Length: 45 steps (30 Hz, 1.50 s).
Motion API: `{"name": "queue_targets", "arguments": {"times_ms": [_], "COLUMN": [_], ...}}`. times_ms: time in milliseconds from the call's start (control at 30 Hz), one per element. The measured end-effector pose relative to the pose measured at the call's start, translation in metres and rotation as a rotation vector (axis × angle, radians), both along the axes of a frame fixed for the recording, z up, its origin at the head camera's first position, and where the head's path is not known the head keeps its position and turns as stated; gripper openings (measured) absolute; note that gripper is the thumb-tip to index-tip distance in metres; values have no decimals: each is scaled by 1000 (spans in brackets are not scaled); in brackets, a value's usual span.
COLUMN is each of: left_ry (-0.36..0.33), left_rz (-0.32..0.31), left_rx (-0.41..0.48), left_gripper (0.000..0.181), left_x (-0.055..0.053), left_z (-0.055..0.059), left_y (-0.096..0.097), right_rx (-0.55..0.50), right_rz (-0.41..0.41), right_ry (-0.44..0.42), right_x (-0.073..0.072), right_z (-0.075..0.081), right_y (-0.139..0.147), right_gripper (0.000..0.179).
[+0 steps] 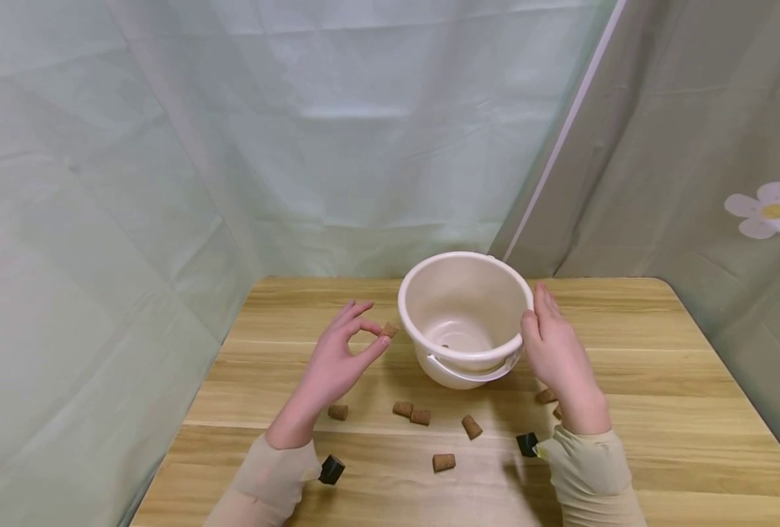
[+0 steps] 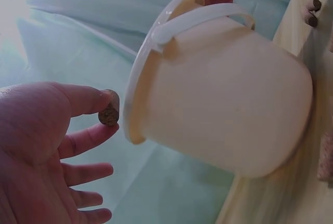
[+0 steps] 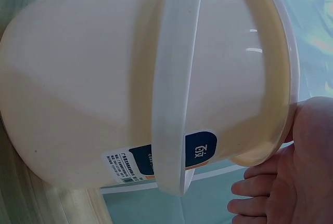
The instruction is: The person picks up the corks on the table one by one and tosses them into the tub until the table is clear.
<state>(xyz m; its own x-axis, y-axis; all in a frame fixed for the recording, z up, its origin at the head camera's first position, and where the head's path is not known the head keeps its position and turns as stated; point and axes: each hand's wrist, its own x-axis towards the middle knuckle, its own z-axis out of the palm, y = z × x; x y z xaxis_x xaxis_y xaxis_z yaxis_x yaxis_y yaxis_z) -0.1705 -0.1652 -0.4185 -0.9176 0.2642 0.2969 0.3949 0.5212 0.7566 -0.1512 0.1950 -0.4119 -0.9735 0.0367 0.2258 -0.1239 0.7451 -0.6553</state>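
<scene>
My left hand (image 1: 340,359) pinches a small brown cork (image 1: 390,330) between thumb and index finger, its other fingers spread. The cork is just outside the left rim of a white plastic bucket (image 1: 432,359). In the left wrist view, that cork (image 2: 109,110) sits at the fingertips, level with the bucket's mouth. My right hand (image 1: 557,351) rests against the bucket's right rim with fingers extended and thumb at the edge. The bucket stands upright, its handle (image 1: 472,375) hanging down in front. Only a small brown bit shows inside, mostly hidden by the front rim.
Several corks lie on the wooden table (image 1: 666,410) in front of the bucket, including one cork (image 1: 444,462) nearest me and another cork (image 1: 338,412) by my left wrist. More corks lie partly behind my right wrist. Pale curtains (image 1: 390,146) hang behind the table.
</scene>
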Motion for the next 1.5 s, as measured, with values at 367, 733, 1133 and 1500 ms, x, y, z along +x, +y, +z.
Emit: {"name": "queue_targets", "arguments": {"times_ms": [367, 733, 1133, 1500], "left_ry": [42, 64, 53, 49], "left_rz": [-39, -79, -90, -115], "left_rx": [32, 65, 79, 14], "left_gripper": [13, 12, 10, 14], "left_x": [-5, -14, -18, -22], "left_z": [12, 25, 30, 33], "left_y": [21, 41, 50, 67], "right_rx": [-1, -9, 7, 5], "right_rz": [2, -5, -8, -8], "right_ry": [-8, 5, 2, 0], "right_x": [0, 1, 3, 5], "right_z": [0, 0, 0, 0], "right_y": [0, 3, 3, 4], "right_gripper": [66, 65, 66, 65]}}
